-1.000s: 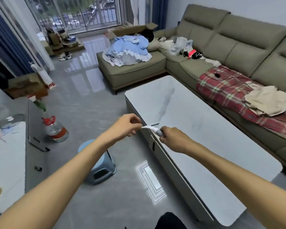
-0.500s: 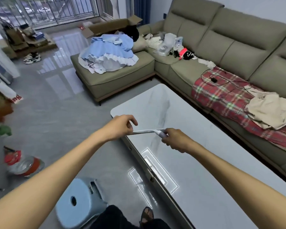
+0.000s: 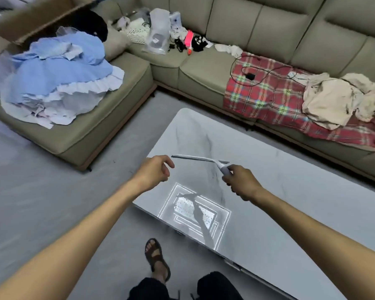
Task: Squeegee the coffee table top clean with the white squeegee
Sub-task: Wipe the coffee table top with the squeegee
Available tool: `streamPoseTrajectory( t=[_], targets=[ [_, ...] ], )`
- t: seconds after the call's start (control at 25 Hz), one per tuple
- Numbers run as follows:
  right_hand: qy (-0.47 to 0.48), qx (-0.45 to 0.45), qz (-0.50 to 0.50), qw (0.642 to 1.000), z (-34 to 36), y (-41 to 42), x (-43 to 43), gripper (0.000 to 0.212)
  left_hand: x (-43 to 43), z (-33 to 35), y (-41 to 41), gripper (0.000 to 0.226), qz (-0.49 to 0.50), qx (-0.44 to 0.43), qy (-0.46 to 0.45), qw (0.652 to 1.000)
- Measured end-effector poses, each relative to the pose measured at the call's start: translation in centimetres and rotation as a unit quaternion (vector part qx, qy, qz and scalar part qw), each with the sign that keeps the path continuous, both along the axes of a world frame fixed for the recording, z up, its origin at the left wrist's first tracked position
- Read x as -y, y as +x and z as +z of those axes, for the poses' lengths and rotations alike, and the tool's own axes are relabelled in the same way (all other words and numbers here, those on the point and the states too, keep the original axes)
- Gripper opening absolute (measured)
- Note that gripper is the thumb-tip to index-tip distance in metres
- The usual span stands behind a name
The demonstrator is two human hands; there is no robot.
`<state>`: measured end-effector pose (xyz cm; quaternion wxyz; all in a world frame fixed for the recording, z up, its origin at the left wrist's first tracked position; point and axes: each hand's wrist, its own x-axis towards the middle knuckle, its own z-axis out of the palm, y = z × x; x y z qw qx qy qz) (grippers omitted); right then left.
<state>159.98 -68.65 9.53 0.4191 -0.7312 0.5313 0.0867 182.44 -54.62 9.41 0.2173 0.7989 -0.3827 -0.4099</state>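
Our right hand [image 3: 240,184] grips the handle of the white squeegee [image 3: 200,159], holding it above the near-left part of the desk [image 3: 290,191]. Our left hand [image 3: 154,171] hovers just beside the blade's tip, fingers [image 3: 168,164] loosely curled and holding nothing.

The squeegee [image 3: 200,159] is white, with a long thin blade set crosswise on a short handle. It is held in the air above the near-left part of the bench [image 3: 290,191], blade roughly level and running left to right, its handle end gripped in the right hand [image 3: 240,182]. Whether the blade touches the top cannot be told. The bench is a long rectangle with a glossy pale grey marble-look top, faint dark veins and rounded corners; a bright square light reflection lies near its front edge.
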Motion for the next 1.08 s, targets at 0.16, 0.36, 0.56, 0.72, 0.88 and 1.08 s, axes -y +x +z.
streamPoseTrajectory(
  t=[0.16, 0.36, 0.56, 0.72, 0.88, 1.08],
  targets=[
    [-0.049, -0.050, 0.024, 0.997, -1.5, 5.7, 4.2, 0.025, 5.7, -1.2, 6.1, 0.038, 0.024, -0.027, -0.031, 0.999],
    [-0.002, -0.051, -0.041, 0.998, -8.4, 11.7, 11.0, 0.037, 10.0, -8.3, 12.0, 0.030, 0.045, -0.019, 0.007, 0.999],
    [-0.026, -0.091, -0.068, 0.993, -18.9, 17.8, 14.8, 0.034, 14.6, -19.6, 17.1, 0.031, 0.077, 0.020, 0.067, 0.995],
    [-0.148, -0.108, -0.060, 0.981, -25.4, 23.2, 21.3, 0.029, 19.4, -30.1, 21.0, 0.040, 0.021, 0.054, 0.109, 0.992],
    [-0.208, -0.103, -0.030, 0.972, -29.9, 29.6, 28.6, 0.040, 22.2, -37.6, 23.4, 0.044, -0.048, 0.086, 0.122, 0.988],
    [-0.186, -0.123, 0.011, 0.975, -33.6, 35.8, 32.9, 0.026, 23.0, -40.5, 23.7, 0.050, -0.134, 0.100, 0.160, 0.973]
  ],
)
